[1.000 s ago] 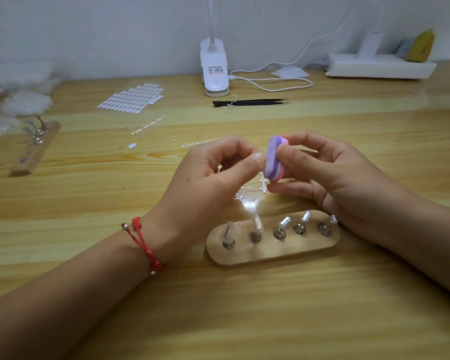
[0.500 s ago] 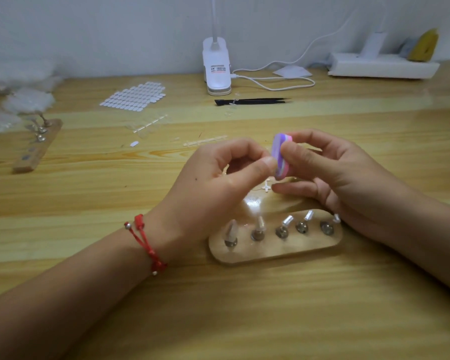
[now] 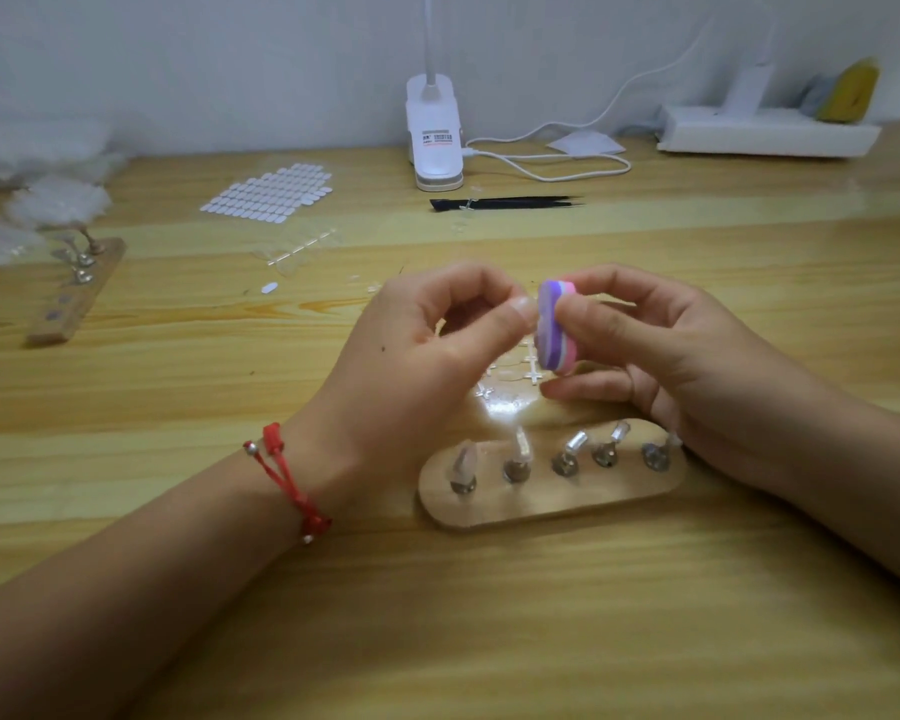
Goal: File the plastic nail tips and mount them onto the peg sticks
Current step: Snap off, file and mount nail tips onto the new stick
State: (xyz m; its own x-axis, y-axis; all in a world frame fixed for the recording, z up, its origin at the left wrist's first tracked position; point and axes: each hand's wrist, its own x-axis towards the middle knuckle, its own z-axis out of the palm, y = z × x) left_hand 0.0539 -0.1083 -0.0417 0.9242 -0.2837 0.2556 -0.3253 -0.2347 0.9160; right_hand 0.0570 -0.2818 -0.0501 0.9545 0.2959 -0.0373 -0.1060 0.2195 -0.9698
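The right hand [image 3: 661, 356] pinched a purple-and-pink foam filing block [image 3: 554, 330]; the left hand [image 3: 427, 345] curled against it, hold unclear. Beneath lay clear plastic nail tips [image 3: 507, 376], nearer the oval wooden peg board [image 3: 541, 504], farther black tweezers [image 3: 505, 203].

Head-worn view, facing forward and down, close over table [image 3: 178, 511]

Glossy, grained: light wooden table [image 3: 489, 615]. On table: oval wooden peg base [image 3: 546, 504], matt; silver metal pegs [image 3: 567, 457], shiny. Above table: purple-pink buffer block [image 3: 549, 345], matt.
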